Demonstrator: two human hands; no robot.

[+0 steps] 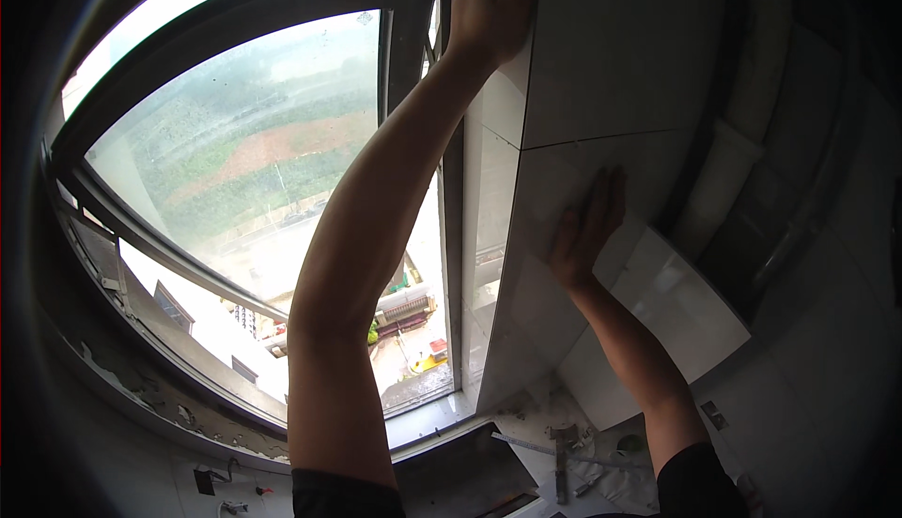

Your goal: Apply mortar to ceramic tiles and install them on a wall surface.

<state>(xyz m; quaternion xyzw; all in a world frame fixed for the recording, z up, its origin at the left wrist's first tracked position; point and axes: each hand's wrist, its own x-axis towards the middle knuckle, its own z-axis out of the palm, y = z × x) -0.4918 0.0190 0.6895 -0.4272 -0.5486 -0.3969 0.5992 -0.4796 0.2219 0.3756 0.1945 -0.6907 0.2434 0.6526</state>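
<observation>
My left hand (490, 13) reaches to the top edge of the view and rests at the upper corner of the tiled wall face (620, 58), beside the window frame, fingertips cut off, fingers extended. Lower right, my right hand (587, 227) lies open against the lower wall tile (526, 264), fingers stretched upward. A dark joint line crosses between the upper and lower tiles. A loose-looking pale tile (676, 321) sits at an angle below my right hand, its support unclear.
An open window (235, 142) overlooks ground far below. Pale vertical pipes (738, 170) stand in shadow at the right. Below are a counter with a dark rectangular opening (460, 471), scattered tools (562, 471) and wall sockets with loose wires (225, 480) at lower left.
</observation>
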